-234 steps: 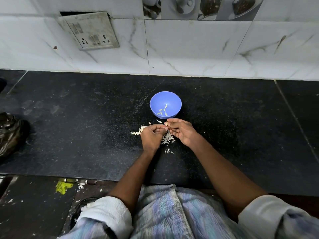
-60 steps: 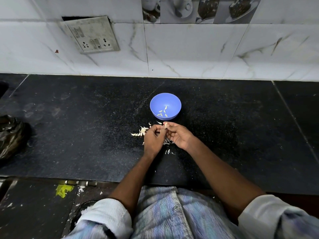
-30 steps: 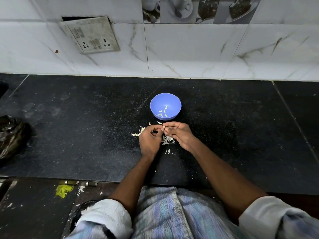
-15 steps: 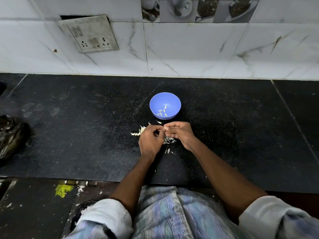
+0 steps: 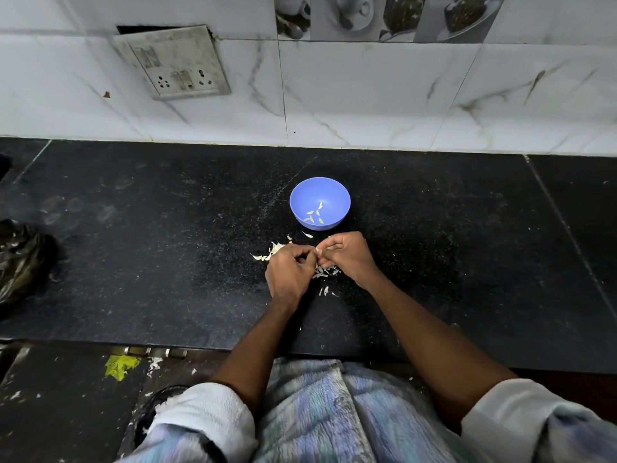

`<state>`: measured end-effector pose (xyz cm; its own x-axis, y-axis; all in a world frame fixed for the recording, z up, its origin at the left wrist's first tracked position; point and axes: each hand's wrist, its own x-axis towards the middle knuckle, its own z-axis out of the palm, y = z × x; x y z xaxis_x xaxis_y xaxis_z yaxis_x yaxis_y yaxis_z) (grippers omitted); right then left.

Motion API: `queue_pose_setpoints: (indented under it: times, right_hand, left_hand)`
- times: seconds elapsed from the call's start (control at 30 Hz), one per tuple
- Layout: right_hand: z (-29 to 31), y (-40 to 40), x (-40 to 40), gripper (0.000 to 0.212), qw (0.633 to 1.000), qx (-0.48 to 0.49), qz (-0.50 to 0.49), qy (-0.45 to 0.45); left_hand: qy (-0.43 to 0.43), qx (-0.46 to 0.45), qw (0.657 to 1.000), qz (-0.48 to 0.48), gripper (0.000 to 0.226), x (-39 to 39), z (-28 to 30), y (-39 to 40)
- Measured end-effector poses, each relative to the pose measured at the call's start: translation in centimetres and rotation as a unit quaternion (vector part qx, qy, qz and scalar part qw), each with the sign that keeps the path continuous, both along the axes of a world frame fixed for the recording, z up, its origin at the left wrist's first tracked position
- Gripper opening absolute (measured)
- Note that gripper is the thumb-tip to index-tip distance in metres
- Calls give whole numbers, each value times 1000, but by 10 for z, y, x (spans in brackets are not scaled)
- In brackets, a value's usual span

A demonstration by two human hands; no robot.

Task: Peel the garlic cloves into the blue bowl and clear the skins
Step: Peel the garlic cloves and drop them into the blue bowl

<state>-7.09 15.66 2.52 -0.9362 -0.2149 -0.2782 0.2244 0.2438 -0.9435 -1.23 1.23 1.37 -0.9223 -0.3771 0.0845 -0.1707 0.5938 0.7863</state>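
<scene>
The blue bowl [image 5: 320, 202] stands on the black counter with several peeled garlic cloves [image 5: 315, 214] at its bottom. Just in front of it my left hand [image 5: 289, 275] and my right hand [image 5: 344, 258] meet fingertip to fingertip. Both pinch a small garlic clove [image 5: 316, 259] between them; most of it is hidden by the fingers. Pale garlic skins [image 5: 271, 253] lie in a heap left of my left hand, and more skins [image 5: 325, 271] lie under and between my hands.
A dark crumpled plastic bag [image 5: 20, 262] sits at the counter's left edge. A tiled wall with a switch plate [image 5: 173, 63] closes the back. The counter's front edge [image 5: 200, 347] runs just ahead of my lap.
My hands have stayed together in front of the bowl, with the fingers working on the clove. The bowl and the skins have not moved.
</scene>
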Motion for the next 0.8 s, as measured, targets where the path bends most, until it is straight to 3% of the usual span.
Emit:
queue_pose_setpoints:
  times: [0.37,0.6,0.8]
  right_hand:
    - [-1,-1,3,5,1000,-18,4,-5]
    - [6,0,3,11,990,-107,-35,-80]
    - [9,2,3,15,988,-121,-44,-91]
  left_hand:
    - [46,79,996,-10,12,-1,-9,-1]
    - [-6,314,949,36,12,-6,-15,1]
    - [-1,380,925,0,9,-6,-11,1]
